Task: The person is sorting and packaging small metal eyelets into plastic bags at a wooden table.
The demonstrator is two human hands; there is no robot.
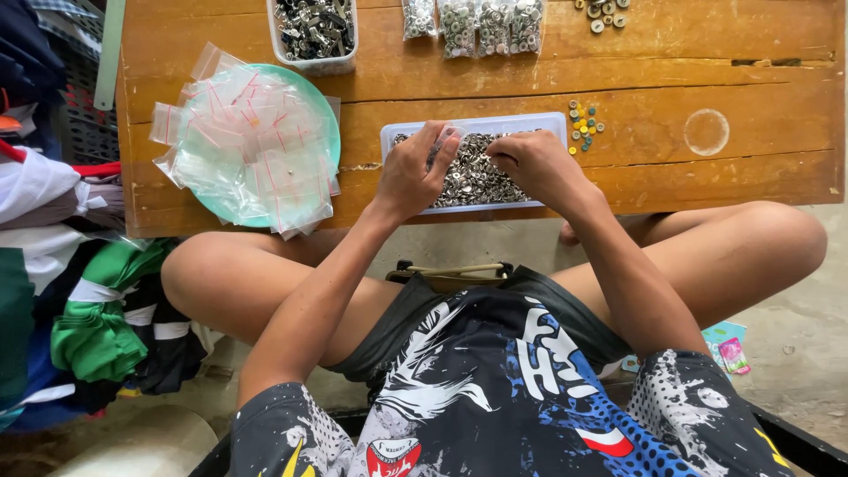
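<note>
Left hand (413, 173): forearm reaching forward from a raised knee, wrist bent, fingers curled closed around a small clear plastic zip bag (444, 141) held at the near-left end of the tray. Right hand (535, 166): forearm angled in from the right, knuckles up, fingertips pinched down into the tray's contents (whether they have hold of a piece cannot be told). Shallow white rectangular plastic tray (552, 120): on the low wooden plank table (707, 53), directly under both hands, filled with a heap of small silver metal snap fasteners (473, 172). Round pale-green plastic plate (329, 115): left of the tray, piled with empty clear zip bags with red seal lines (243, 141), several spilling over its rim. Clear square plastic tub (314, 64): at the far edge, holding darker metal hardware (314, 26). Row of filled clear bags of silver fasteners (477, 22): far edge, right of the tub. Loose coloured round buttons (583, 126): just beside the tray's right end. Folded garments (88, 327): stacked on the floor, left.
</note>
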